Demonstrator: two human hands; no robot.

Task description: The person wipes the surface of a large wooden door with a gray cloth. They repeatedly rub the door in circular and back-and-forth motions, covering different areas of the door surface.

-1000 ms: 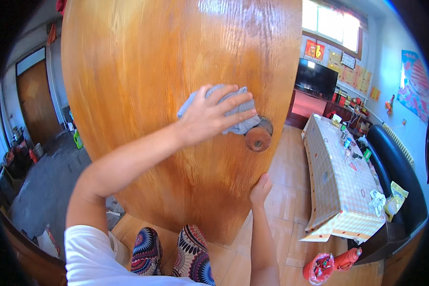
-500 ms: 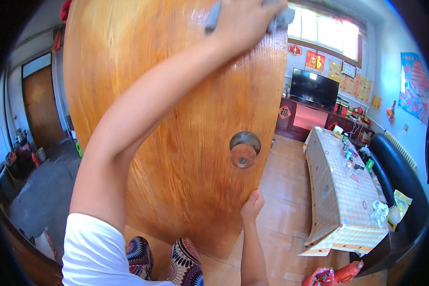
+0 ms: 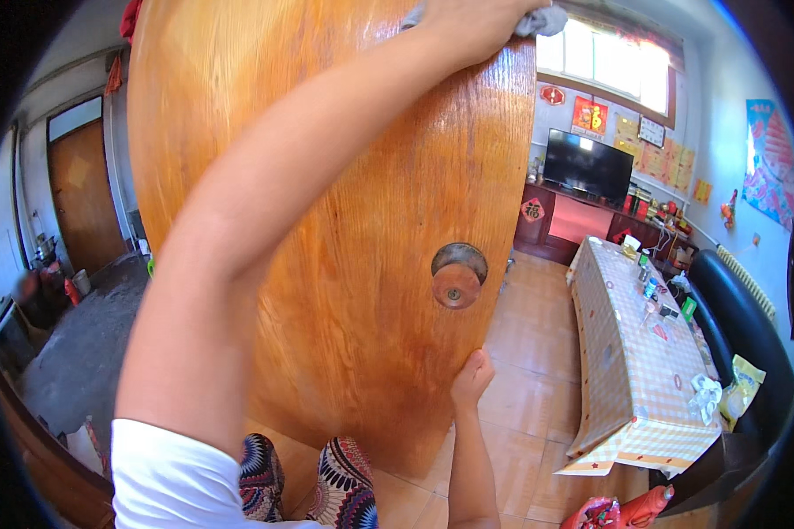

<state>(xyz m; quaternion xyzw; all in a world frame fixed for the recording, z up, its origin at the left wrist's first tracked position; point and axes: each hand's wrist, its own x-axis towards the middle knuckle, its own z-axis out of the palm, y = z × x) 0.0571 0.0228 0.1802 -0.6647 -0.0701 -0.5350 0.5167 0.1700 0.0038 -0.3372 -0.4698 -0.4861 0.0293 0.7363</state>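
Observation:
A varnished wooden door (image 3: 353, 238) with bold grain fills the middle of the view, standing ajar. My left arm reaches up across it. Near the door's upper right edge, my left hand (image 3: 478, 28) is closed on a grey cloth (image 3: 545, 20) and presses it to the wood; part of the hand is cut off by the frame's top. Lower down, a round reddish-brown knob (image 3: 457, 284) sits on a dark, worn metal plate. Below the knob, my right hand (image 3: 474, 376) grips the door's free edge, its fingertips hidden behind the door.
On the right, a long table (image 3: 604, 353) with a checked cloth bears small bottles and packets, beside a black sofa (image 3: 728, 300). A television (image 3: 588, 165) stands on a cabinet behind. A red bag (image 3: 591, 513) lies on the tiled floor. Another door (image 3: 86, 189) is far left.
My left hand has slid with the cloth a little to the right and upward along the door. My right hand keeps its hold on the edge. The whole view has shifted slightly.

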